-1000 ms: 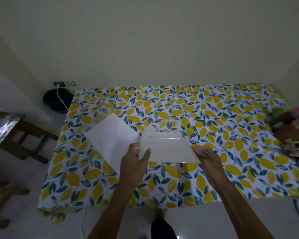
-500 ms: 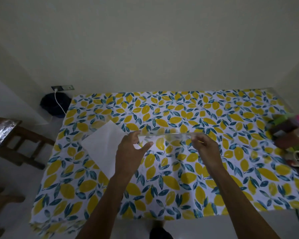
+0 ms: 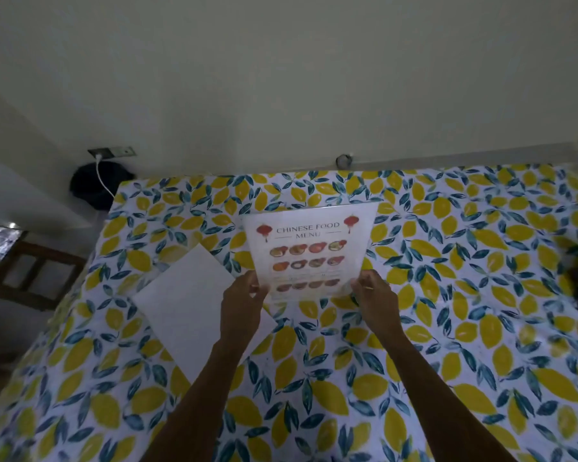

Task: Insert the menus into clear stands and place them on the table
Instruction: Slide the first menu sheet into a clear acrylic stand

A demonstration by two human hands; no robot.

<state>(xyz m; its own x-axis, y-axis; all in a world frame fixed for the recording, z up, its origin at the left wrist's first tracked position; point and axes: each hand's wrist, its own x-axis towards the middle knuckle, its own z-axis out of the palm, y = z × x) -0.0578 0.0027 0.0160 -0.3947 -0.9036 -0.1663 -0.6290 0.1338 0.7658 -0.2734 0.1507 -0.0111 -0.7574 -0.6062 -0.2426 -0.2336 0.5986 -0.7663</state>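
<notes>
Left hand (image 3: pixel 244 296): grip closed on the lower left corner of the clear stand (image 3: pixel 311 250), thumb on the front face, fingers behind
Right hand (image 3: pixel 374 295): grip closed on the lower right corner of the same stand, thumb in front
Clear stand: held upright above the desk (image 3: pixel 464 311), front face toward the camera, tilted slightly so its top leans to the right; whether its foot touches the cloth cannot be told
Menu (image 3: pixel 306 258): inside the stand — heading reads "CHINESE FOOD MENU", a red lantern at each top corner, rows of small dish pictures below
White sheet (image 3: pixel 194 305): lies flat on the desk just left of the stand, turned at an angle, blank side up; the left forearm crosses over its right edge
Desk: covered by a cloth printed with yellow lemons and teal leaves, set against a pale wall
Left of the desk: a wall socket (image 3: pixel 112 152) with a white cable (image 3: pixel 102 181) running down past a dark round object — and a wooden chair (image 3: pixel 27 271) lower down
</notes>
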